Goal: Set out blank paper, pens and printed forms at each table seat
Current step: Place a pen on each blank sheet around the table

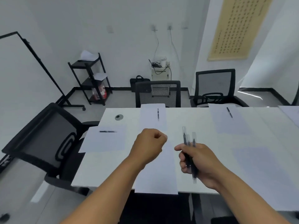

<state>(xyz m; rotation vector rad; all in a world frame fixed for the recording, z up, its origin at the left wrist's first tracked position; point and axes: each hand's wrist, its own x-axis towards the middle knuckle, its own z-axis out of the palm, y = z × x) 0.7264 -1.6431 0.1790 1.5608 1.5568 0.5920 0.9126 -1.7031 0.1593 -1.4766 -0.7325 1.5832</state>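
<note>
My right hand (pixel 196 160) grips a bunch of three black pens (pixel 188 143), tips pointing up and away. My left hand (pixel 149 145) hovers over the white table (pixel 202 126) with its fingers curled into a fist and nothing in it. Beneath my hands a blank sheet (pixel 157 177) lies at the near edge with no pen on it. Three other sheets each carry a pen: one at the left end (pixel 103 141) with its pen (pixel 107 131), one at the far middle (pixel 152 117) with its pen (pixel 158 113), one at the far right (pixel 226 118) with its pen (pixel 229 112).
Black mesh chairs stand at the left end (pixel 48 135) and along the far side (pixel 157 93), (pixel 215 86). More paper lies at the right (pixel 258 167) and far right corner (pixel 291 113). A round cable grommet (pixel 119 117) sits in the table. A black shelf cart (pixel 92 76) and a whiteboard (pixel 21 62) stand beyond.
</note>
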